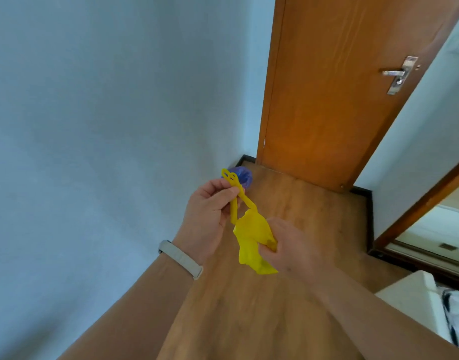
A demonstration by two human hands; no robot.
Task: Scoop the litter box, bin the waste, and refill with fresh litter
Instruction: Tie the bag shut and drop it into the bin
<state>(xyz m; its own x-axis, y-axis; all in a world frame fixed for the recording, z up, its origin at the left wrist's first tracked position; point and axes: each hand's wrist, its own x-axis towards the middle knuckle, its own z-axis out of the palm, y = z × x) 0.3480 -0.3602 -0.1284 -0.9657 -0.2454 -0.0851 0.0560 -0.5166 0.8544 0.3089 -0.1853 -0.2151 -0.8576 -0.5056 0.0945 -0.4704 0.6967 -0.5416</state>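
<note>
so, on my feed both hands are up over the wooden floor [296, 211] with a yellow plastic bag [251, 231] stretched between them. the left hand [209, 216] pinches the bag's two thin handle loops [238, 197] between thumb and curled fingers, and a blue-purple roll [243, 176] shows just behind those fingers, though i cannot tell whether the hand holds it too. the right hand [290, 246] is lower and nearer, fingers curled round the crumpled body of the bag, whose loose bottom edge hangs under the palm. a pale wristband [180, 258] sits on the left wrist. the bag is in the air, clear of the floor, beside the pale blue wall [106, 126] and in front of an orange-brown door [327, 105] with a metal lever handle [394, 73]. at the lower right edge a white box corner [410, 294] shows; i cannot tell what it is.
</note>
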